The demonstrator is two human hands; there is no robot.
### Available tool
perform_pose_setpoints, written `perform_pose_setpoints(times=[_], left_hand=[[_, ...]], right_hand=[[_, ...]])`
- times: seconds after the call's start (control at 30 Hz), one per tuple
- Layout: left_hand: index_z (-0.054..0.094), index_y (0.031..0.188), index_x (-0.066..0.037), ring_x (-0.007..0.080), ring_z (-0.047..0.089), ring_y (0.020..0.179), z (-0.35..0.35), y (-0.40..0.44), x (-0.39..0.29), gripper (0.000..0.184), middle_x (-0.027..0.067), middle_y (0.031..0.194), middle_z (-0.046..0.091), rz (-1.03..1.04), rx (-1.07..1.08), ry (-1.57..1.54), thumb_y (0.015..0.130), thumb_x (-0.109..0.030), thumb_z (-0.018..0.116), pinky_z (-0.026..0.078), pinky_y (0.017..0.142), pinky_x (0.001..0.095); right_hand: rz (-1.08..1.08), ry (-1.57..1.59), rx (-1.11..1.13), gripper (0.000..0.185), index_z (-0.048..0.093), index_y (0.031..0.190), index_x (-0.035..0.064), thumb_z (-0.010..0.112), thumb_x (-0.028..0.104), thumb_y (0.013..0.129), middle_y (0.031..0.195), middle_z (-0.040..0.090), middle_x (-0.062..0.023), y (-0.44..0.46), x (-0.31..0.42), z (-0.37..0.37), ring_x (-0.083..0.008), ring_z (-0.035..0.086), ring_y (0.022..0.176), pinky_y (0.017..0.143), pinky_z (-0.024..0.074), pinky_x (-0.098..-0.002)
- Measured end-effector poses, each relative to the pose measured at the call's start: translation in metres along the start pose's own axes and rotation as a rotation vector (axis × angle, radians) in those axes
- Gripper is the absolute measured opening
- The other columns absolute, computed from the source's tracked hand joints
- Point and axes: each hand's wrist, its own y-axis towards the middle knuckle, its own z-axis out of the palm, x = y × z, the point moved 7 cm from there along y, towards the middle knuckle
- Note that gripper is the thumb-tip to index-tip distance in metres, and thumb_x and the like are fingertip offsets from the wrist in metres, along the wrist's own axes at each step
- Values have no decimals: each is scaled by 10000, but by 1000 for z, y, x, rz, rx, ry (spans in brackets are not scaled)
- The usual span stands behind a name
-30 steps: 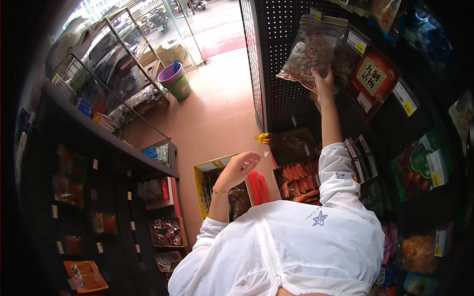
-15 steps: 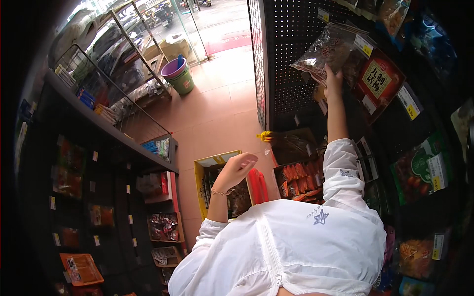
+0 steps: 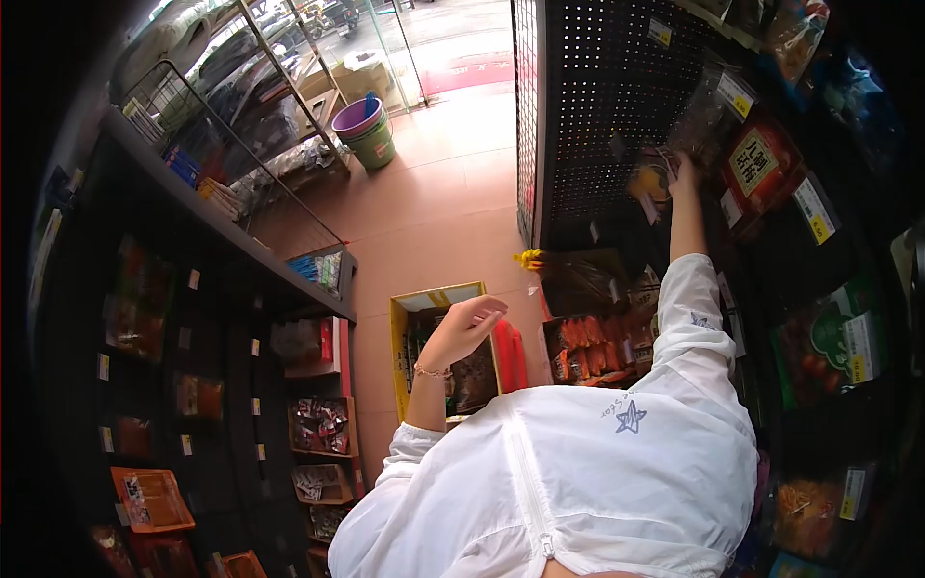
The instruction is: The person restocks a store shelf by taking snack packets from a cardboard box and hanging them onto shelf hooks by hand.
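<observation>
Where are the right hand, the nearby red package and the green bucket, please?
Right hand [image 3: 683, 174], head view: hand's middle.
Red package [image 3: 756, 169], head view: printed front.
Green bucket [image 3: 374, 152], head view: outer side.

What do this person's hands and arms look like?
The left hand is gloveless, with a thin bracelet at the wrist. The right hand looks gloveless too. The white sleeves are loose and wrinkled; the right one carries a small bluish mark.

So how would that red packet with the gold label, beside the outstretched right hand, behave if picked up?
The red packet would probably flex and crinkle, since its surface looks puckered. Its shine suggests it may feel slippery. Rolling seems unlikely, given its flattish shape.
</observation>
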Motion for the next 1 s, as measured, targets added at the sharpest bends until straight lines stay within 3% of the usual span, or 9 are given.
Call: perform_pose_setpoints(times=[0.07,0.2,0.27,0.4,0.47,0.5,0.67,0.83,1.0], left_hand=[[544,907,13,167,580,771,0,-2,0,158,98,839,598,-4,12,10,814,-100,484,464,693,262],[540,911,18,158,577,771,-1,-5,1,163,93,839,597,-5,18,-14,817,-102,483,463,694,260],[539,912,19,155,575,771,-1,-7,2,164,91,840,597,-9,32,-30,819,-103,482,462,695,259],[538,911,21,148,572,769,3,-11,2,167,85,841,595,12,72,-57,823,-109,481,460,688,250],[538,910,21,146,572,768,1,-16,3,167,85,840,595,18,76,-64,825,-111,481,459,683,247],[539,909,21,144,571,766,0,-19,3,167,85,838,595,20,87,-63,825,-112,481,459,679,247],[546,902,10,137,570,745,-15,-46,11,159,86,817,595,-3,70,-38,821,-114,489,455,666,244],[541,959,-5,108,553,797,-40,-88,30,203,62,878,591,-46,67,-15,832,-154,488,440,673,226],[538,937,-4,196,581,757,-75,-144,57,219,116,842,592,-139,12,53,810,-179,503,461,664,275]], right_hand=[[156,-12,-106,294,484,959,34,563,178,715,960,498,-125,-9,-11,-16,-255,492,895,799,418,-439],[193,-58,-58,358,459,1024,72,556,225,715,1116,387,-141,-27,-12,-25,-279,395,1031,853,357,-457],[390,-58,0,396,432,1068,78,532,262,731,1197,282,-146,-71,-6,-12,-306,353,1061,830,374,-463],[463,-41,27,341,456,1049,72,497,243,757,1116,385,-135,-97,-2,-9,-277,420,1006,808,400,-434],[398,-112,309,275,482,1026,63,482,183,778,908,536,-88,-111,4,5,-207,530,833,750,426,-363],[400,-111,313,275,482,1026,63,482,183,778,908,536,-88,-124,8,8,-207,530,833,750,426,-363],[234,-644,791,269,485,1048,83,423,225,828,943,546,-34,-223,32,52,-120,524,846,746,422,-269],[325,-783,1064,293,479,1062,79,438,245,824,921,538,-26,-339,-5,65,-107,503,860,749,410,-260],[664,-982,1308,340,476,1073,48,458,275,821,943,541,-37,-456,-115,12,-120,509,864,763,408,-271]])
